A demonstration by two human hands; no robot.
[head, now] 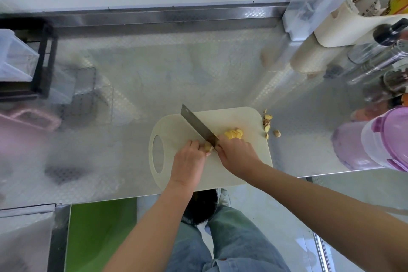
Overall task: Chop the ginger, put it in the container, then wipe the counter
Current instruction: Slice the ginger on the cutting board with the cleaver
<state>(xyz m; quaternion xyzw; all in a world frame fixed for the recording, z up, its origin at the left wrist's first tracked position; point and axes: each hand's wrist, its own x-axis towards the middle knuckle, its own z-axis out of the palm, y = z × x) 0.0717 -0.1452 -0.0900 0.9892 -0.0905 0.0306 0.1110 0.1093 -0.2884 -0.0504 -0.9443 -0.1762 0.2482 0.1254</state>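
- Your left hand (189, 157) pinches a small knob of ginger (207, 147) with curled fingertips. It sits near the middle of the cutting board (231, 117), right against the blade.
- Your right hand (237, 153) is wrapped around the handle of the knife (198, 125). The handle itself is hidden under your fist.
- The knob looks hard and fibrous, and probably damp at the cut face, so expect it to roll or slip. Hold it by the skin side with a flat face down and your fingertips tucked back.
- The slices (234, 134) lie in a loose yellow heap just beyond your right hand. I judge them light, stiff and slightly sticky, so lifting them on the flat of the blade should be easier than picking them up.
- Peel scraps (268, 123) lie at the board's right edge and on the counter (154, 73).
- The purple container (375, 141) stands well apart on the right, and its lid appears to be on.
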